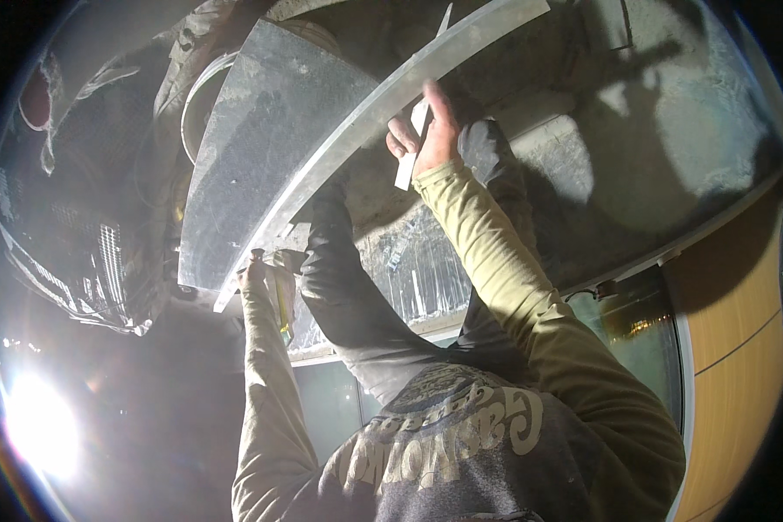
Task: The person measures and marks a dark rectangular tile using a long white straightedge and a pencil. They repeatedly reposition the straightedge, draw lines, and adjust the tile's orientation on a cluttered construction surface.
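A long metal bar (pixel 383 96), curved by the lens, runs diagonally along the edge of a grey tapered sheet (pixel 261 130). My left hand (pixel 254 270) is closed at the bar's lower end, apparently gripping it; its fingers are small and partly hidden. Just beside it hangs a yellow object (pixel 284 304) that I cannot make out clearly. My right hand (pixel 426 135) grips a narrow white strip (pixel 404 174), which crosses the bar at an angle, and its index finger reaches up to the bar's edge.
My dark-trousered legs are bent against a dusty concrete surface (pixel 635 139). Crumpled dark sheeting (pixel 78 217) and a pale coiled loop (pixel 196 104) lie at left. Behind me are glass panes (pixel 626 331) and orange panels (pixel 731 348). A bright lamp (pixel 39 422) glares at lower left.
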Available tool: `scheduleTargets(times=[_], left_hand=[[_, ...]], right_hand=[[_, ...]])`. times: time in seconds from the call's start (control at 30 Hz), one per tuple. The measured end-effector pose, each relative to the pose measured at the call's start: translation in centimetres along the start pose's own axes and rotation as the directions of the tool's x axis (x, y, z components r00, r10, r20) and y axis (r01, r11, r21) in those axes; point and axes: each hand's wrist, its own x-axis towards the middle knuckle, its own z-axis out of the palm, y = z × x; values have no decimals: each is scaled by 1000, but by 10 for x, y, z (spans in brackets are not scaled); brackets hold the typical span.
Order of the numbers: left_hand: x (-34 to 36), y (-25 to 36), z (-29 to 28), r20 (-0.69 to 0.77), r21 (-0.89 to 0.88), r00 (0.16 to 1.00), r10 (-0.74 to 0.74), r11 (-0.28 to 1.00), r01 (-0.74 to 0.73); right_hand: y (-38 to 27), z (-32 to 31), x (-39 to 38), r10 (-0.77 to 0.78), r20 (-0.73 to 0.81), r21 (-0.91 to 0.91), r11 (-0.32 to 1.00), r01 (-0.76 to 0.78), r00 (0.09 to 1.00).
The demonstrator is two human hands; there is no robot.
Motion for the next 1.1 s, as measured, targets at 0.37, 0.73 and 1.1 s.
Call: scheduleTargets(times=[0.37, 0.73, 1.1], left_hand=[[13, -10, 1, 43, -144, 999, 27, 989, -20], [31, -45, -4, 93, -336, 994, 55, 942, -21], [53, -44, -9, 171, 38, 975, -141, 990, 136]], right_hand=[[-2, -3, 4, 44, 9, -149, 988, -42, 999], [-1, 0, 4, 64, 24, -234, 971, -57, 998], [0, -8, 10, 62, 21, -208, 977, -57, 998]])
